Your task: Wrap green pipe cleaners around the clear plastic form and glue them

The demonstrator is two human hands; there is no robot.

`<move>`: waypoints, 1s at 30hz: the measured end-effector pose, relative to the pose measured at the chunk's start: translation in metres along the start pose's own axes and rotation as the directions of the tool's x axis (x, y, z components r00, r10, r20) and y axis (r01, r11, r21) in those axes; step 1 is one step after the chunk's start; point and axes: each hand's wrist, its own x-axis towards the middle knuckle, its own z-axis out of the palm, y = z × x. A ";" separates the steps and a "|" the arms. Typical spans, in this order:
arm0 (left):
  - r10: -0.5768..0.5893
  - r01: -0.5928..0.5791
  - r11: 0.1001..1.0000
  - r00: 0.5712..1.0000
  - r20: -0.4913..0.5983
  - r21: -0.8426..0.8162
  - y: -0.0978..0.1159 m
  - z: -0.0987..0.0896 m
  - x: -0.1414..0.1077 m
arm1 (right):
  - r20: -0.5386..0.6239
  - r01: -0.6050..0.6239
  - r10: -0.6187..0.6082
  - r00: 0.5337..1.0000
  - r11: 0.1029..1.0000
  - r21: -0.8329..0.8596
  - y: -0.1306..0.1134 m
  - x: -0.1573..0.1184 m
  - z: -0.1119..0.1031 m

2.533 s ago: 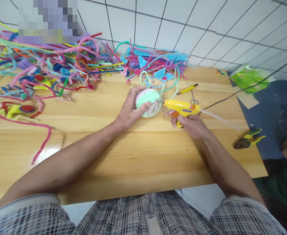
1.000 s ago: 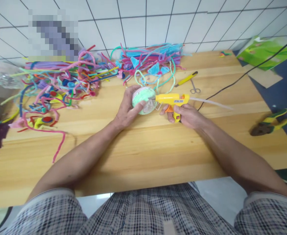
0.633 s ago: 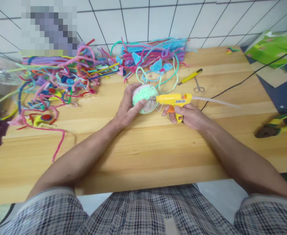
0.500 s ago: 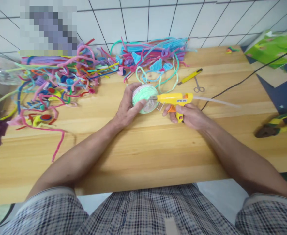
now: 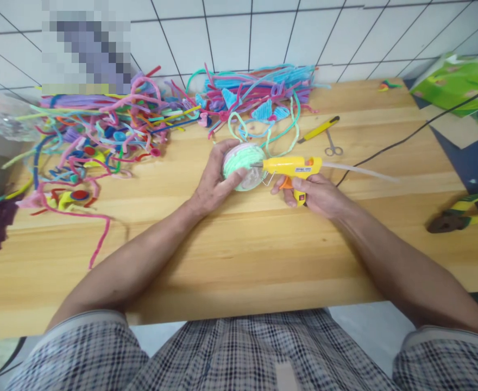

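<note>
My left hand (image 5: 217,182) is closed around a ball (image 5: 239,160) wound with pale green and pinkish fuzzy strands, its thumb lying across the front. A clear, unwrapped patch shows at the ball's lower right. In my right hand (image 5: 314,194) is a yellow hot glue gun (image 5: 290,164) with an orange trigger, fingers wrapped round its handle. The metal nozzle points left and meets the ball near my left thumb; whether glue is coming out cannot be made out. From the gun's back end sticks a long translucent glue stick (image 5: 361,169). A light green pipe cleaner (image 5: 282,155) loops behind the ball.
Tangled colourful pipe cleaners (image 5: 112,119) cover the back left, with a blue and pink bundle (image 5: 259,81) beside them. A yellow utility knife (image 5: 319,130) and small scissors (image 5: 333,146) lie behind the gun. Pliers (image 5: 454,214), a black cord (image 5: 406,133) and a green box (image 5: 459,87) are at right.
The whole view has shifted slightly, so everything sits a little lower and to the right. Both hands keep their holds, and the nozzle stays at the ball.
</note>
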 end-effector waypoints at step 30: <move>0.055 -0.055 0.996 0.998 -0.007 -0.076 -0.009 -0.002 -0.001 | -0.032 -0.037 0.040 0.999 0.996 0.076 0.002 0.001 -0.002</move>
